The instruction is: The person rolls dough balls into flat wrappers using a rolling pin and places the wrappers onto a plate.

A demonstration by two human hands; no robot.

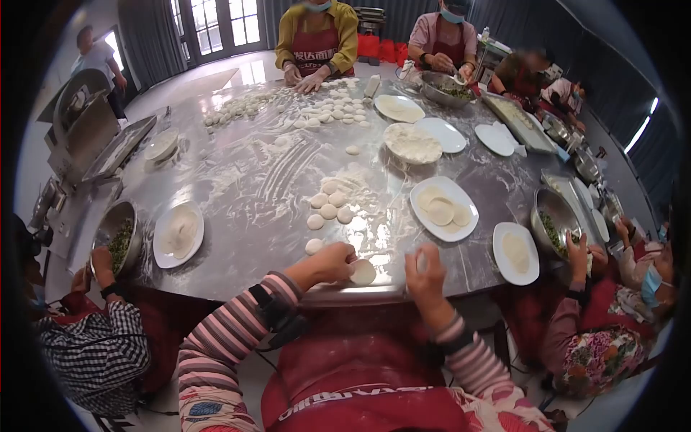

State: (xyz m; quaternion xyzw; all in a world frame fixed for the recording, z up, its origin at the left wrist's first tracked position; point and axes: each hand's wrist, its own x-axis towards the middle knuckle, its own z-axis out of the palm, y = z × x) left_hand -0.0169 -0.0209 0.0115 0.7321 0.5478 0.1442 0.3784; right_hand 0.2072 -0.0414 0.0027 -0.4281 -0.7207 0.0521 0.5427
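Close to the table's near edge lies a flat round dough wrapper (364, 272). My left hand (330, 264) is closed, its fingertips pinching the wrapper's left edge. Just right of the wrapper and apart from it, my right hand (426, 275) is raised at the table edge with its fingers curled; whatever may be in it is hidden. Several small pressed dough discs (328, 212) lie on floury metal beyond my left hand. A white plate (466, 229) with stacked wrappers (440, 211) stands beyond my right hand.
The steel table (237, 245) has plates of wrappers at left (160, 252) and right (531, 270). A bowl of flour (412, 144) stands farther back. Co-workers at both sides have bowls of green filling (121, 241). Across the table, a person's hands (309, 81) work among many dough pieces.
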